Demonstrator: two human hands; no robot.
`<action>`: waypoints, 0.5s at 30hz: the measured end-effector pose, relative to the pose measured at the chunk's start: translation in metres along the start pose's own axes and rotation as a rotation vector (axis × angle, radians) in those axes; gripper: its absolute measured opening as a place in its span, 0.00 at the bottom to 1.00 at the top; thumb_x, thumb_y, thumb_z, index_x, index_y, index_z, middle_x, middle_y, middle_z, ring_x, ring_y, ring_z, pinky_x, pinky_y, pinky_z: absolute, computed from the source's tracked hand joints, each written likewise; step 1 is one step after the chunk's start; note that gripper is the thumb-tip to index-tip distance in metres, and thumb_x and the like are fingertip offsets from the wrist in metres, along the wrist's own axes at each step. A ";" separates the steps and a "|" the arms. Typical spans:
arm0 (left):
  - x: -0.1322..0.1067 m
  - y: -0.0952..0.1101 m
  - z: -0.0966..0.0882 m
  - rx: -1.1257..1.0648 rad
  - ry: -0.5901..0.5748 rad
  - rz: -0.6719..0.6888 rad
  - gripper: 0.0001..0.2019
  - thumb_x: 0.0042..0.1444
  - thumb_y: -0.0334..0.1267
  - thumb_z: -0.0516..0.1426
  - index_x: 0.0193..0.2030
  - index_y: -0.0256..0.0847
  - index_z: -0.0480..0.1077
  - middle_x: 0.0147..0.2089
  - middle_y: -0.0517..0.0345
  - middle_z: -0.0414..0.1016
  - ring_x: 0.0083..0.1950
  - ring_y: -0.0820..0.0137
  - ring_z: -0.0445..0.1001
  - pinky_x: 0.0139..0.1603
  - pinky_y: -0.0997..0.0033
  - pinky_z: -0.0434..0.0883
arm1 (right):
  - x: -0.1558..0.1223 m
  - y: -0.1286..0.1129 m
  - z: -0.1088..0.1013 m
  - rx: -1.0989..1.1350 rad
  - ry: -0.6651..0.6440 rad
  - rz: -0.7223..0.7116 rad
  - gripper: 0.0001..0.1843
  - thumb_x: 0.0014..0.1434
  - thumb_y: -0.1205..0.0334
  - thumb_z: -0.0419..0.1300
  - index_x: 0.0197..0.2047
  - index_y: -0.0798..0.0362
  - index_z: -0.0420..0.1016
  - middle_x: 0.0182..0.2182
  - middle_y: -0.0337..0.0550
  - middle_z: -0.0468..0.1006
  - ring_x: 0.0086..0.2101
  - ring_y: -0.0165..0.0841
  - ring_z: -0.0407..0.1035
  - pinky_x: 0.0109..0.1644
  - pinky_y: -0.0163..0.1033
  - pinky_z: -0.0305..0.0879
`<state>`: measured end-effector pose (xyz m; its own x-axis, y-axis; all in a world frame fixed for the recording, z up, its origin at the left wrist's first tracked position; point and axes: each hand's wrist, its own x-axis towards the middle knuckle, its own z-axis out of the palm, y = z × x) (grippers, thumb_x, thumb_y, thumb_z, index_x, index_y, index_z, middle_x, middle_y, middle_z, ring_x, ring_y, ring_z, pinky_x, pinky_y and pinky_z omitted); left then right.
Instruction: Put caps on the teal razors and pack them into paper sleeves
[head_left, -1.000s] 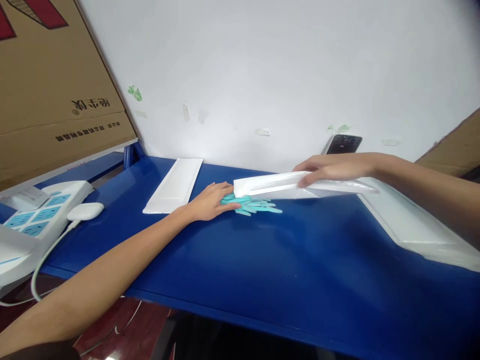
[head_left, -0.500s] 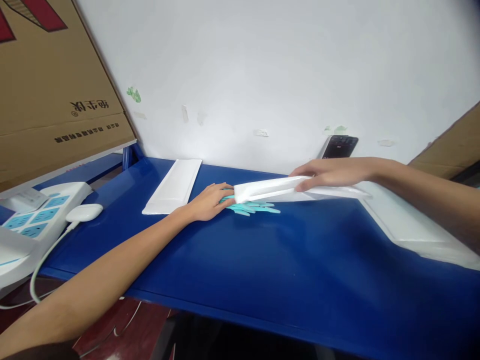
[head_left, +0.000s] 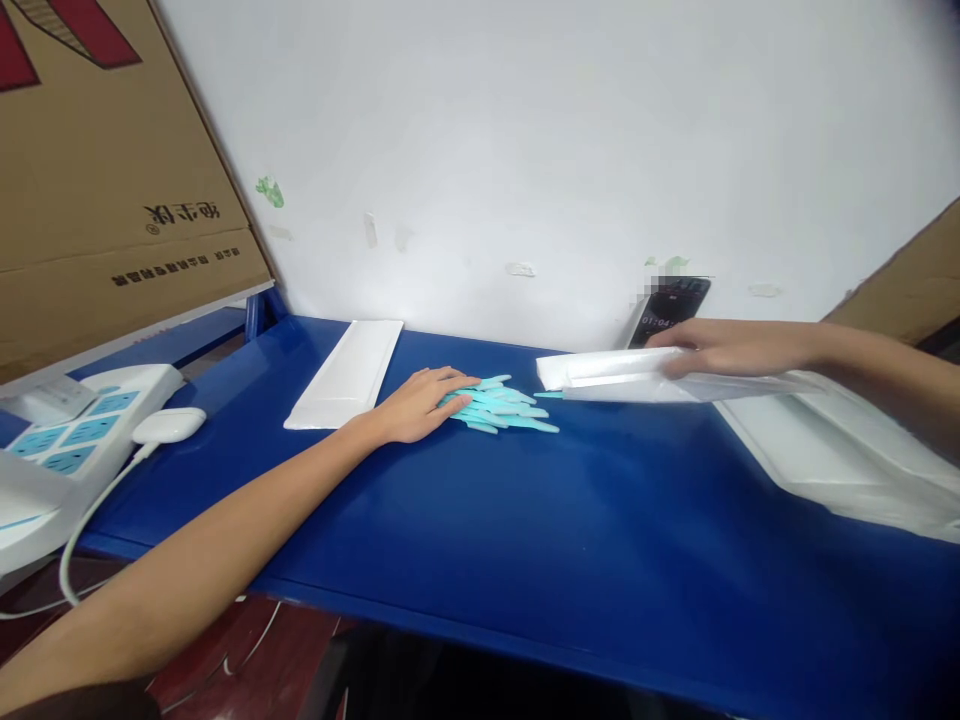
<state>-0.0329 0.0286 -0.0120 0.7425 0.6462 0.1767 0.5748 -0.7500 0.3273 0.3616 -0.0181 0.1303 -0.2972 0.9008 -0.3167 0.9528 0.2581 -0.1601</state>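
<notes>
My left hand (head_left: 429, 403) lies flat, fingers stretched out, over the left part of a heap of thin turquoise plastic sticks (head_left: 504, 402) on the table. What kind of sticks they are, I cannot tell. Farther right, my right hand (head_left: 716, 348) grips a long white plastic bag (head_left: 619, 372) between thumb and fingers, its narrow end towards the heap. A turquoise tip (head_left: 551, 395) shows at the bag's left end; whether it is inside or beneath cannot be seen. Behind the left hand lies a flat white packet (head_left: 349, 375).
More white packets (head_left: 840, 450) lie on the blue table (head_left: 525, 560) under my right forearm. A phone (head_left: 671, 305) leans on the wall. At the left are a power strip (head_left: 142, 385), a white plug with a cable (head_left: 169, 425) and a big cardboard box (head_left: 127, 170).
My right hand has moved to the right with the white bag, away from the heap, so more of the turquoise sticks show. The left hand has stayed in place.
</notes>
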 end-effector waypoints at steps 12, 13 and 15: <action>0.000 -0.001 0.001 0.015 0.060 0.022 0.26 0.73 0.54 0.42 0.57 0.41 0.74 0.61 0.45 0.71 0.57 0.55 0.71 0.58 0.56 0.66 | 0.033 -0.062 0.008 0.137 0.041 -0.229 0.29 0.60 0.39 0.56 0.54 0.49 0.79 0.48 0.48 0.81 0.45 0.48 0.74 0.45 0.48 0.68; 0.001 -0.002 0.002 0.011 0.075 0.031 0.25 0.73 0.53 0.43 0.55 0.40 0.75 0.61 0.45 0.71 0.57 0.55 0.72 0.58 0.56 0.67 | 0.033 -0.062 0.010 0.148 0.048 -0.238 0.29 0.60 0.39 0.56 0.54 0.50 0.79 0.49 0.48 0.81 0.45 0.48 0.74 0.46 0.48 0.68; 0.001 -0.004 0.002 -0.007 0.094 0.046 0.23 0.73 0.51 0.45 0.54 0.40 0.76 0.62 0.45 0.69 0.58 0.54 0.72 0.58 0.57 0.68 | 0.032 -0.059 0.012 0.156 0.053 -0.242 0.29 0.60 0.40 0.56 0.54 0.50 0.79 0.49 0.49 0.81 0.45 0.48 0.74 0.47 0.48 0.68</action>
<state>-0.0336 0.0319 -0.0153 0.7322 0.6218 0.2779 0.5381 -0.7783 0.3236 0.2946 -0.0085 0.1185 -0.5072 0.8376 -0.2027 0.8322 0.4150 -0.3678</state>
